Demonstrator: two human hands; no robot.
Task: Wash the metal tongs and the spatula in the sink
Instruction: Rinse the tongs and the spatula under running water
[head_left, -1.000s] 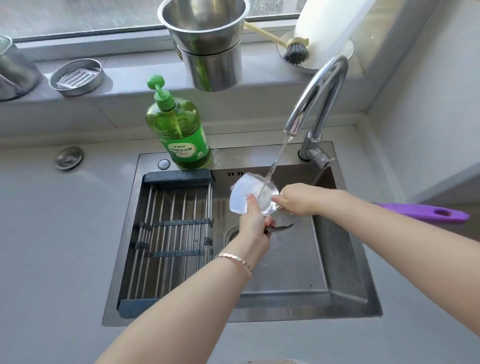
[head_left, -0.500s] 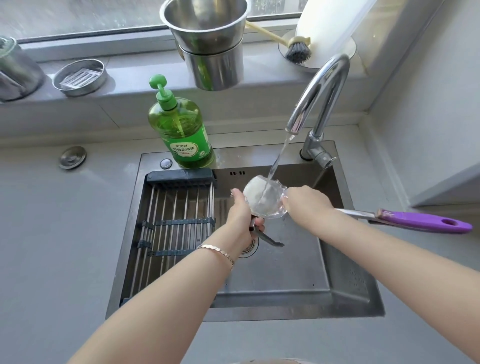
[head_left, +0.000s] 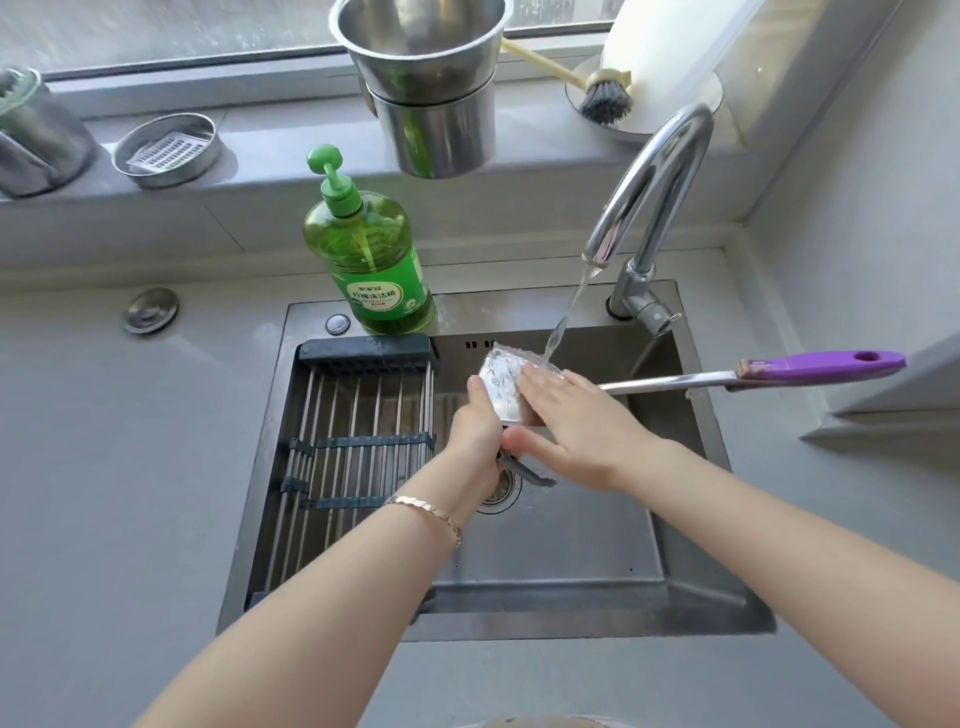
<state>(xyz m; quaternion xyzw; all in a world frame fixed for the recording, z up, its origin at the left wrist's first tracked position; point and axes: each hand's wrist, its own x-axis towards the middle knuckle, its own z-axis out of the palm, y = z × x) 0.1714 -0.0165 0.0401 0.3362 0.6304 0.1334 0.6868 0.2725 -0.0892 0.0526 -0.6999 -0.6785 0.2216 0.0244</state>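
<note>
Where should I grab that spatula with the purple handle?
Take the spatula by its purple handle, coming from the right. The handle sticks out free past the sink's right rim, long and nearly level. The blade is wet under the tap stream, gripped by the left hand and covered by the right hand.

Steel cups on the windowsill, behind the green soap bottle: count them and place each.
2. The lower steel cup stands on the windowsill behind the green soap bottle; the upper steel cup is nested in its mouth. Others may be hidden inside the stack.
</note>
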